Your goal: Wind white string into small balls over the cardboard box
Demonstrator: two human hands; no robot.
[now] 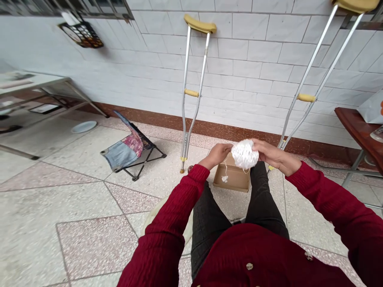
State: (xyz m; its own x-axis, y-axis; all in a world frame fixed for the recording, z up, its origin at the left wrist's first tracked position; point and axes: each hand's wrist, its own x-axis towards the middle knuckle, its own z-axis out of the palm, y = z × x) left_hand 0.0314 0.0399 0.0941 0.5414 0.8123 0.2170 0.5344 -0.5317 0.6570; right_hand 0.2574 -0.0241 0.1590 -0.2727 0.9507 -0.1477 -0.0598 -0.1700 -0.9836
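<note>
Together, the left hand [217, 155] and right hand [277, 156] grip a white yarn ball [244, 154] from both sides, above a small cardboard box [232, 178], a loose strand [226, 169] trailing down onto it.

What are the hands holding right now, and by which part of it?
A white ball of yarn, gripped at its two sides: the left hand against its left side, the right hand with fingers over its upper right.
</note>
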